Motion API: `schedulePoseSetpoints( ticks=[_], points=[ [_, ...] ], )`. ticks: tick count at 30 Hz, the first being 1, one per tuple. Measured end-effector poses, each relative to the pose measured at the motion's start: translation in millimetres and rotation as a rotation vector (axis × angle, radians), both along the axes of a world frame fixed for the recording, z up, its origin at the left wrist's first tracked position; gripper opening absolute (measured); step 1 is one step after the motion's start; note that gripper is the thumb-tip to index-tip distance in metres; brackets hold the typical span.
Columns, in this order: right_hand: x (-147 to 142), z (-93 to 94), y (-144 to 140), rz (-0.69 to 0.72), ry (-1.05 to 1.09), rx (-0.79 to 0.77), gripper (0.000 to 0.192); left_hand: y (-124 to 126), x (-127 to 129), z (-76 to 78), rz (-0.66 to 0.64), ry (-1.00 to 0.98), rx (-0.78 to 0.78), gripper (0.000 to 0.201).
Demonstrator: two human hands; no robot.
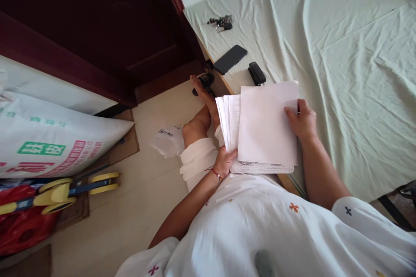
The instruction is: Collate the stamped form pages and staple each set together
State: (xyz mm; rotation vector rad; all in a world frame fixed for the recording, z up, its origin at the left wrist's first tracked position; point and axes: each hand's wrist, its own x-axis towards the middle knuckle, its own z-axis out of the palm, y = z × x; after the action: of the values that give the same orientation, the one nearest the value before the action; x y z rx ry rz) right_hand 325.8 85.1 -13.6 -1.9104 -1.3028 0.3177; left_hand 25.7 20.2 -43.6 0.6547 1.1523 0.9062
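In my lap a stack of paper sheets (268, 123) lies fanned out, its top sheet blank and white. My left hand (225, 161), with a red beaded bracelet at the wrist, grips the fanned sheets at their lower left edge. My right hand (302, 119) pinches the right edge of the top sheet, thumb on top and fingers behind. A printed sheet (263, 168) shows below the blank one. Just beyond the papers, a black stapler (256, 73) rests on the bed, near a dark phone (230, 59).
Keys (222, 21) lie farther back on the pale green bedsheet (344, 52). To the left are a dark red door (97, 17), a large printed sack (58, 138) and a yellow-and-blue wheeled toy (65, 192). A plastic bag (169, 140) is on the tiled floor.
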Motion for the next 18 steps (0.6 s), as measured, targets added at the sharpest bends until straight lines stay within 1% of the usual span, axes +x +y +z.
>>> schedulePoseSetpoints(
  ticks=[2, 3, 6, 9, 11, 14, 16, 18],
  points=[
    [0, 0.2, 0, 0.001, 0.069, 0.006, 0.031, 0, 1, 0.8, 0.001, -0.005, -0.006, 0.057],
    [0, 1.0, 0, 0.01, 0.096, -0.004, 0.033, 0, 1, 1.1, 0.005, -0.003, -0.009, 0.057],
    [-1, 5.4, -2, 0.063, 0.139, -0.1, 0.025, 0, 1, 1.8, 0.016, 0.002, -0.022, 0.059],
    [-2, 9.4, -4, 0.124, 0.189, -0.159, 0.027, 0, 1, 3.0, 0.036, -0.023, -0.042, 0.059],
    [-3, 10.5, -5, 0.138, 0.257, -0.13, 0.024, 0, 1, 4.2, 0.061, -0.059, -0.07, 0.058],
    [-4, 9.7, -6, 0.115, 0.349, -0.056, 0.021, 1, 0, 5.4, 0.099, -0.104, -0.113, 0.055],
    [-4, 8.2, -6, 0.091, 0.415, 0.016, 0.019, 1, 0, 5.4, 0.124, -0.11, -0.122, 0.053],
    [-5, 7.3, -5, 0.067, 0.528, 0.095, 0.018, 2, 1, 4.9, 0.143, -0.115, -0.124, 0.053]
  ],
)
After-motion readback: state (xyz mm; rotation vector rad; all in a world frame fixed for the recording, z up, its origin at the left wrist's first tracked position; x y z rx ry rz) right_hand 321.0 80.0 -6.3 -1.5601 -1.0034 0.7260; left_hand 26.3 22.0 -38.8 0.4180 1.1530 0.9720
